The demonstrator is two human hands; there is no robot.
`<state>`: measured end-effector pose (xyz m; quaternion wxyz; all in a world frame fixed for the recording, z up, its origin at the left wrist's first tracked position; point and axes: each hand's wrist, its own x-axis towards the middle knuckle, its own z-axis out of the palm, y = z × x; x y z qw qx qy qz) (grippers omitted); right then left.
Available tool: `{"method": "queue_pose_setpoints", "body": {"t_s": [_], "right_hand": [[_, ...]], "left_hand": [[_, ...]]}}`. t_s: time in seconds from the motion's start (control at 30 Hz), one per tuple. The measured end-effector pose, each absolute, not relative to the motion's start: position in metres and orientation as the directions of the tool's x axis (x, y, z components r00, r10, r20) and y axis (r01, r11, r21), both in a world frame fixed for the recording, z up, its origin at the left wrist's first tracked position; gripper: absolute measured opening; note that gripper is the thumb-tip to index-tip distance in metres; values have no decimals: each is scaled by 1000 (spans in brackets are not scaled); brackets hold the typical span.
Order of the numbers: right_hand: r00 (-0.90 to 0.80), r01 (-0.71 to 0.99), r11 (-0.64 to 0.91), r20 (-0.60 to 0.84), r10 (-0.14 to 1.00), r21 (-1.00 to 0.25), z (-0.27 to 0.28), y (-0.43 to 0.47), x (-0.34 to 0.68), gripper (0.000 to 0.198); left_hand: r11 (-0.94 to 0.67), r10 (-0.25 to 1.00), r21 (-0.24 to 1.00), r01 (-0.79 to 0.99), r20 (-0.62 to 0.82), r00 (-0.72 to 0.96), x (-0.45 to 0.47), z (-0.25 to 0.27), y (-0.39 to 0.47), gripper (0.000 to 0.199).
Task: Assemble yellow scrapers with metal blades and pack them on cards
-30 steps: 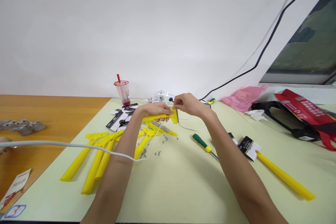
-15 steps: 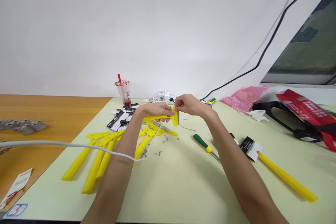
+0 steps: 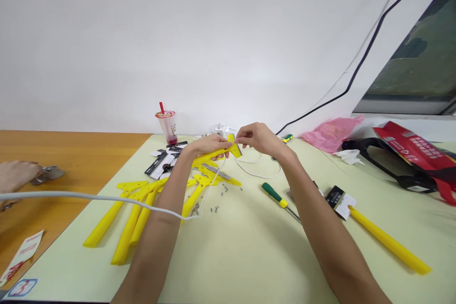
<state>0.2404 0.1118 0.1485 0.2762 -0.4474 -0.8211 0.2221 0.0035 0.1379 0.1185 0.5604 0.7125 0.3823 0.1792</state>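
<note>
My left hand (image 3: pixel 208 145) is wrapped round the handle of a yellow scraper (image 3: pixel 233 147), whose head with a thin metal blade points up and to the right. At that head, my right hand (image 3: pixel 258 137) has thumb and fingers pinched close together; whatever is between them is too small to make out. Below the hands lie more yellow scraper handles (image 3: pixel 123 237), and a metal blade (image 3: pixel 215 172) rests on yellow pieces. Small metal screws (image 3: pixel 195 209) are scattered beside them on the pale table (image 3: pixel 228 266).
Right of centre is a green-and-yellow screwdriver (image 3: pixel 274 193). A yellow handle (image 3: pixel 392 242) lies far right by black-and-white packaging (image 3: pixel 340 202). Back left stands a drink cup (image 3: pixel 169 127). A white cable (image 3: pixel 107 196) crosses the left. Another person's hand (image 3: pixel 17 175) touches grey parts (image 3: pixel 52 172).
The scraper head has tilted and risen slightly in my left hand, and my right fingers have shifted to its right side. Another person's hand has come in at the left edge.
</note>
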Motion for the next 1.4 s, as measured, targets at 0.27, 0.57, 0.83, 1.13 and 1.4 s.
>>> {"method": "queue_pose_setpoints", "body": {"t_s": [0.27,0.57,0.83,1.13,1.4], "right_hand": [[-455,585,523,283,844,-620,140,121,237,9],[-487,537,494,227,843,-684,132,132,234,15],[-360,312,24,-95,928,-950,120,138,234,47],[-582,214,-71,-185,792,-974,117,140,238,33],[-616,109,-42,-101,781,-993,113,144,241,35]], "left_hand": [[-39,820,954,297,-140,555,6,121,139,48],[-64,826,959,276,-104,554,6,125,135,44],[-52,826,964,261,-105,553,8,124,134,41],[-106,768,955,278,-99,633,10,126,130,43],[-128,804,955,268,-58,592,8,131,127,44]]}}
